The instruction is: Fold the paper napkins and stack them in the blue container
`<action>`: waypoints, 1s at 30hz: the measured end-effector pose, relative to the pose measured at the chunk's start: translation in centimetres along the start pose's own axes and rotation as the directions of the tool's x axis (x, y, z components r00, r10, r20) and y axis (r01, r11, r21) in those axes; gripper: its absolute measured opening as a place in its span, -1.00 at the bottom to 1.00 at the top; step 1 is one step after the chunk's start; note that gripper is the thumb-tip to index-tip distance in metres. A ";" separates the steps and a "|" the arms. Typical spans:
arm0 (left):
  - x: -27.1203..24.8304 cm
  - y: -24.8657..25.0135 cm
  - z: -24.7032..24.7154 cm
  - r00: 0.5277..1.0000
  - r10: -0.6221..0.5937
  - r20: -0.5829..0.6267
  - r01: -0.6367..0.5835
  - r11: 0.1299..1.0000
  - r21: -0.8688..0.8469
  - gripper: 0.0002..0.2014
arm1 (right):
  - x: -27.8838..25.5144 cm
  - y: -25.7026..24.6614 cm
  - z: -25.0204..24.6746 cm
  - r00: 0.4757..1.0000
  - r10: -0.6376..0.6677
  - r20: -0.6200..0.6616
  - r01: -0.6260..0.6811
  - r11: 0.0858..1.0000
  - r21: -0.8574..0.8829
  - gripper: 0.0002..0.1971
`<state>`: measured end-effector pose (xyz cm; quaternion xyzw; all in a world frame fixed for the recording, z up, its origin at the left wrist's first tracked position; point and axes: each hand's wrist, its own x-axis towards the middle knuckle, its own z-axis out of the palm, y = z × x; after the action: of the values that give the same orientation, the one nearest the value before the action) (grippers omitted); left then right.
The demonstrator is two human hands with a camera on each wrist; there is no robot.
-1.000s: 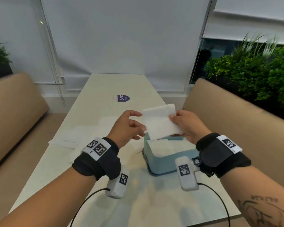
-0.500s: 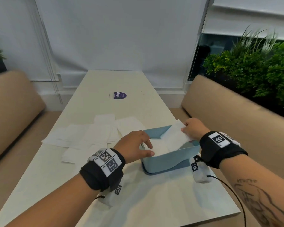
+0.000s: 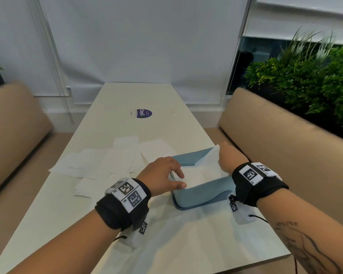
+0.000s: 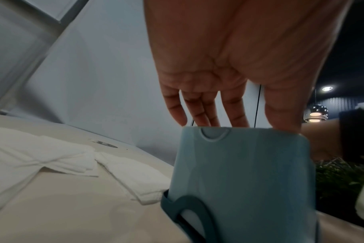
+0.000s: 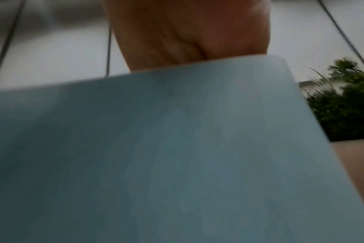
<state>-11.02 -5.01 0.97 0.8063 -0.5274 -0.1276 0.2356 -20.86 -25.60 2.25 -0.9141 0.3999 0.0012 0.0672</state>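
Head view showed the blue container (image 3: 202, 196) on the tabletop (image 3: 87, 214), toward its right side, with a white folded napkin (image 3: 200, 174) lying inside. The left hand (image 3: 160, 175) reached over the container's left rim, its fingers (image 3: 178, 172) loosely spread and nearly straight, gripping nothing. In the left wrist view their tips dipped behind that rim. The right hand (image 3: 227, 158) sat at the container's far right corner, beside a raised corner of the napkin. Its fingers were hidden behind the hand, and behind the blurred container wall in the right wrist view, so I could not tell whether they held the paper. Loose napkins (image 3: 107, 161) lay overlapping on the tabletop left of the container, with a purple sticker (image 3: 144, 113) farther back.
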 end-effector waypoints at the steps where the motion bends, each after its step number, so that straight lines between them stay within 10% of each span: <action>1: 0.0 0.0 0.0 1.000 0.001 0.003 -0.001 1.000 0.005 -0.74 | 0.1 0.0 -0.3 1.000 0.008 0.011 -0.008 1.000 0.000 -0.64; 10: 0.6 0.5 0.3 0.997 0.037 0.063 -0.051 0.967 0.251 -0.75 | 0.3 -0.2 -0.7 0.987 -0.030 0.158 0.073 0.958 -0.276 -0.69; 15: 1.1 1.1 0.7 0.988 0.074 0.137 -0.119 0.926 0.358 -0.67 | -0.4 0.0 -0.6 1.000 0.026 0.002 -0.025 0.974 -0.224 -0.34; 19: 1.4 0.9 1.3 0.983 0.078 0.166 -0.140 0.902 0.407 -0.42 | -0.6 0.1 -0.7 0.980 -0.110 -0.164 0.068 0.967 -0.245 -0.61; 30: 1.8 0.7 1.9 0.973 0.000 0.230 -0.099 0.903 0.418 -0.43 | -0.3 -0.7 0.0 0.913 -0.099 0.395 0.240 0.915 -0.324 -0.60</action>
<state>-11.74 -7.34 -0.21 0.8049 -0.5860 -0.0935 -0.0044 -20.51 -24.91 2.38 -0.9253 0.2903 0.2422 -0.0300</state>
